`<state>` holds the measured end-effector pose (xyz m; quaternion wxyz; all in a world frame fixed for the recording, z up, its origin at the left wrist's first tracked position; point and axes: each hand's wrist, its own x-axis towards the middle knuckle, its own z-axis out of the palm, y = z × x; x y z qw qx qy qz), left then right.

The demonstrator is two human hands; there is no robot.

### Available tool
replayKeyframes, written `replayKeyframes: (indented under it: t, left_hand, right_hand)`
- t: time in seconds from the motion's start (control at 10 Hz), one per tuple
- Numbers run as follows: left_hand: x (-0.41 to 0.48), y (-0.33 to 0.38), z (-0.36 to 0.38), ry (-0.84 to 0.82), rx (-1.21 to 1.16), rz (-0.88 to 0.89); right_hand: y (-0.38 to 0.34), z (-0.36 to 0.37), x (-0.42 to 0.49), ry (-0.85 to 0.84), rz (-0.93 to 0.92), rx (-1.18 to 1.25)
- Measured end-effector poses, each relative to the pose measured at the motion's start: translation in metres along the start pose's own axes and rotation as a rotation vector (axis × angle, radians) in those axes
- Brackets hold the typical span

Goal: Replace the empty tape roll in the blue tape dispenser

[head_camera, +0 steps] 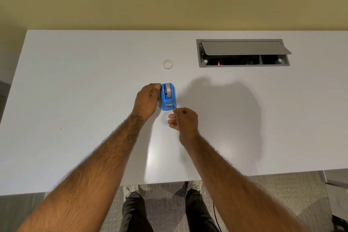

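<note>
We find the blue tape dispenser (168,97) standing upright near the middle of the white desk (75,90), its cutter end turned toward the person. In its cradle sits a grey tape roll (168,90), on edge and seated between the side walls. A second ring, the pale roll core (167,64), lies flat on the desk beyond the dispenser, well apart from it and untouched. To the far right we note a recessed cable box (243,52) set into the desk, its grey lid (244,48) propped partly open; inside it are dark fittings and a small red light, too dim for us to identify. The left hand (147,100) is wrapped against the left side of the dispenser, fingers curled, thumb at the rear upper corner, bracing it. The right hand (183,120) hovers just at the front of the cutter end with fingers curled inward and thumb meeting forefinger in a pinch; whether a strip of tape lies between them we cannot tell. Both forearms reach forward across the near desk edge.
</note>
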<state>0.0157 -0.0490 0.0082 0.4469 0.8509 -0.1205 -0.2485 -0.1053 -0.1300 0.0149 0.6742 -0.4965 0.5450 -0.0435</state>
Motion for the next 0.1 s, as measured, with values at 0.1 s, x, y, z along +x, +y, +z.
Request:
replayKeyframes:
  t: [0.1]
  left_hand:
    - [-0.0013, -0.0064, -0.0009, 0.023, 0.013, -0.001]
  right_hand:
    - [0.0014, -0.0012, 0.0016, 0.007, -0.01, -0.01]
